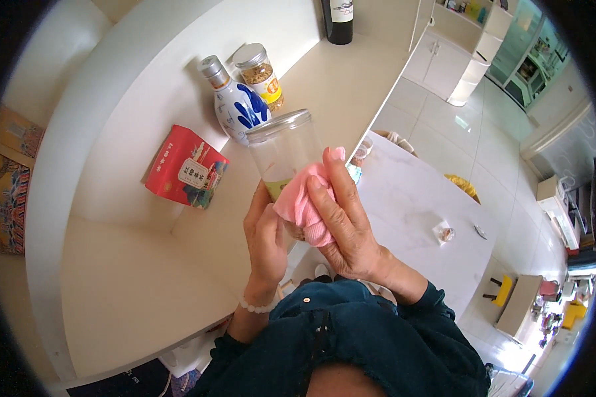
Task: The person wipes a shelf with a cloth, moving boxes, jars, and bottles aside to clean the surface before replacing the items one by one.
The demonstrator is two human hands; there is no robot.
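Note:
A clear jar with a silver lid is held tilted in front of me, above the shelf's edge. My left hand is closed around the jar's lower part from the left. My right hand presses a bunched pink cloth against the jar's near side. The cloth and fingers hide much of the lower jar, where a green label shows beside the cloth. Just beyond the jar, a white and blue bottle with a silver cap stands on the shelf, next to a lidded jar of brown contents.
A red box stands on the cream shelf at the left. Farther back is a dark wine bottle. To the right, a pale marbled table carries a few small items. A yellow stool stands on the tiled floor beyond.

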